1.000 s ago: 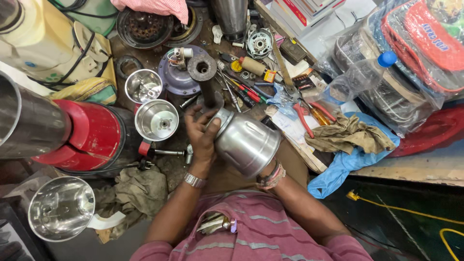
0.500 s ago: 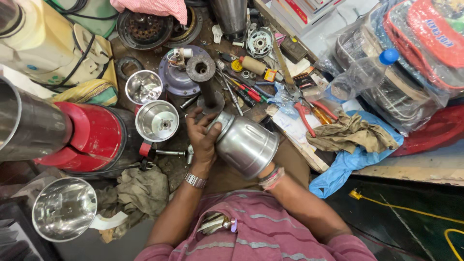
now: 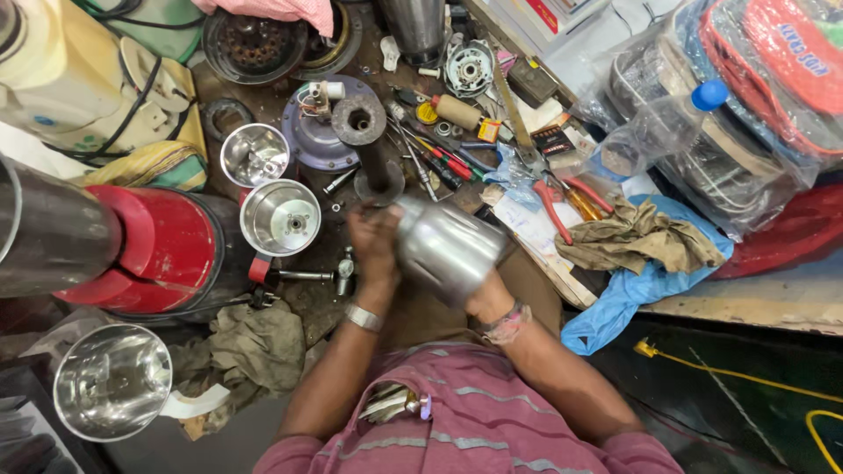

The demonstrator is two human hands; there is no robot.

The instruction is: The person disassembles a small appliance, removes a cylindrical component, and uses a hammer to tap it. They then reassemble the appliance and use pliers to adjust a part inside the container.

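A shiny steel mixer jar (image 3: 445, 247) lies tilted on its side at the middle of the cluttered bench, blurred by motion. My left hand (image 3: 373, 244) grips its narrow end on the left. My right hand (image 3: 486, 297) is mostly hidden under and behind the jar's wide body, holding it from the right; only the wrist with a bracelet shows. A dark upright metal post (image 3: 363, 140) on a round base stands just beyond the jar.
Two small open steel jars (image 3: 279, 217) sit to the left beside a red appliance base (image 3: 154, 250). Screwdrivers and red-handled pliers (image 3: 553, 197) lie to the right near a brown rag (image 3: 637, 239). A large steel jar (image 3: 110, 382) stands at the lower left.
The jar has turned in my hands and blurs with motion. My left hand shifted slightly along its narrow end. The camera view moved a little.
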